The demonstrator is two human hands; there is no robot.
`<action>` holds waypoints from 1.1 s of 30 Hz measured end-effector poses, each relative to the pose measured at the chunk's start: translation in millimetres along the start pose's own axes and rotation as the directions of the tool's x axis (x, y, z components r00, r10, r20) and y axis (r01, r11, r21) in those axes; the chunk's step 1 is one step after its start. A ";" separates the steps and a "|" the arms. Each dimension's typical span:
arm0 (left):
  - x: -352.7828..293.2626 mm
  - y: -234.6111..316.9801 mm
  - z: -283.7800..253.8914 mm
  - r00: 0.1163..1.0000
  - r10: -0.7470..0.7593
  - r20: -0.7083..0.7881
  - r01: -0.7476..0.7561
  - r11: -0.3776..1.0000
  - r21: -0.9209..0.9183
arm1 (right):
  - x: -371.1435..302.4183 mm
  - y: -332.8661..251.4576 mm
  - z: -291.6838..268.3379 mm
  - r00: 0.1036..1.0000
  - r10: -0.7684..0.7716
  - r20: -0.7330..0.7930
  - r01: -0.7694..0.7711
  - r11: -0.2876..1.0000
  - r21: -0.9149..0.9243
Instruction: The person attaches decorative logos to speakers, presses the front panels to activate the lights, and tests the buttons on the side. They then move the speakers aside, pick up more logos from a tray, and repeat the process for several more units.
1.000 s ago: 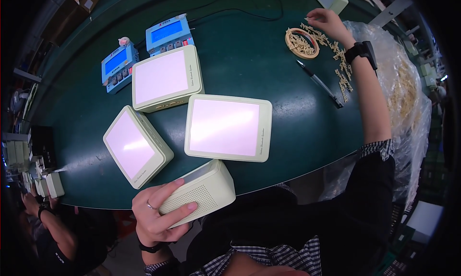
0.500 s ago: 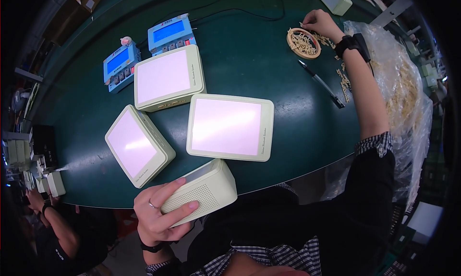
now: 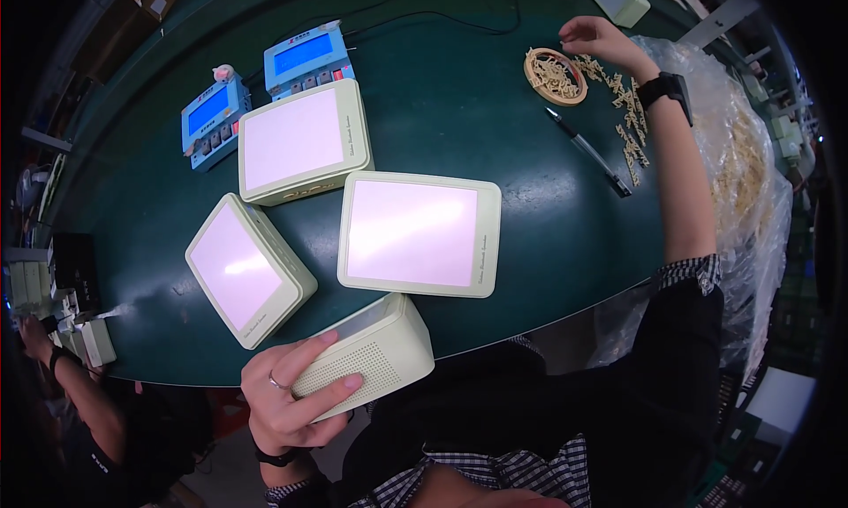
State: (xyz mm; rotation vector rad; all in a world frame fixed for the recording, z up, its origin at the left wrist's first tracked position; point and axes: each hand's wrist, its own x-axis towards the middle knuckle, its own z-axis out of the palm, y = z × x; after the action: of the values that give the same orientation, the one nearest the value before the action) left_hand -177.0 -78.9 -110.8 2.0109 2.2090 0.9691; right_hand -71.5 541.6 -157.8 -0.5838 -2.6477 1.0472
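My left hand (image 3: 296, 393) is closed around a cream speaker (image 3: 371, 367), tilted so its perforated grille faces up, at the near table edge. One end of it sits close below a cream screen-faced unit (image 3: 415, 234) lying on the table. At the far right my right hand (image 3: 605, 44) is held just above a tan ring (image 3: 555, 77) filled with small beige plastic pieces. Its fingers are drawn together; whatever they hold, if anything, is too small to make out. More loose beige pieces (image 3: 632, 124) lie scattered beside the wrist.
Two more cream units (image 3: 291, 141) (image 3: 243, 274) lie screen up on the green table. Behind them stand two blue devices with displays (image 3: 305, 59) (image 3: 210, 115). A pen (image 3: 587, 150) lies near the ring. A clear bag (image 3: 733, 181) covers the right edge. Another person's arm (image 3: 84, 393) shows at lower left.
My right hand has lifted slightly from the loose pieces beside the ring and shifted right. My left hand keeps its grip on the speaker. The whole view has shifted slightly.
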 end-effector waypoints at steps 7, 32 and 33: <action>1.5 5.3 -3.9 1.000 0.001 -0.003 -0.001 1.000 -0.012 | -8.1 20.6 -2.6 0.990 0.038 -0.135 -0.097 0.878 -0.469; -51.7 0.1 19.8 0.807 -0.119 -0.578 -0.037 0.967 -0.250 | -200.5 -319.2 208.7 0.573 -0.792 -0.211 0.804 0.494 0.331; -54.2 0.7 19.7 0.811 -0.115 -0.573 -0.032 0.970 -0.241 | -201.3 -321.2 213.1 0.603 -0.772 -0.202 0.784 0.527 0.327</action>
State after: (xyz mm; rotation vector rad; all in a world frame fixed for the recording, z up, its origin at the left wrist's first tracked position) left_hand -158.8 -119.2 -147.9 1.6982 2.2017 1.9649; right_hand -56.4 110.6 -101.4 0.6470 -2.1270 1.1427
